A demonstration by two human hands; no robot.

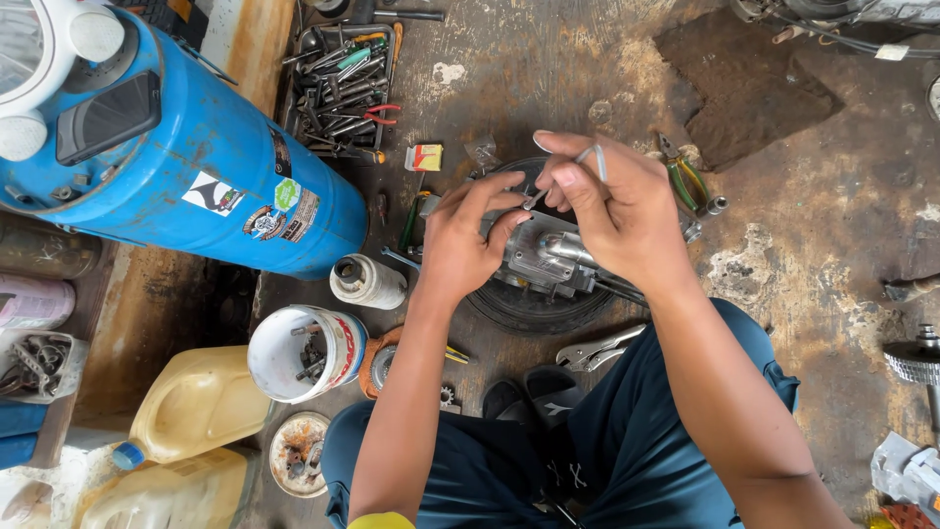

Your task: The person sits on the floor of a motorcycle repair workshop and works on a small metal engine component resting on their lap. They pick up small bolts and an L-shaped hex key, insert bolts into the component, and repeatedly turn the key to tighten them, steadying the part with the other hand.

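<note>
**Two hands on a small metal engine part over a black tyre**

The silver metal part (548,257) is a cast, dull-grey block with a short shiny tube sticking out on one side. It sits on a black tyre (534,309) lying flat on the stained concrete floor (832,235), just in front of the seated person's knees.

The left hand (468,235) rests on the part's left side, fingers curled narrow, with the fingertips meeting the tip of a thin metal tool (548,186). The right hand (612,201) comes from above, thumb and forefinger pinched shut on that thin tool; a small bent wire piece (593,157) shows at its knuckles.

Room is tight on the left: a white spool (367,282) and a white tub of bolts (304,353) stand near the tyre, with a blue drum (186,167) lying beyond them. A tray of tools (343,88) lies further up. Locking pliers (599,350) lie just beside the tyre's near edge, and green-handled pliers (685,176) near its right side. The floor to the right is more open, up to a gear (916,360) at the frame's edge.
</note>
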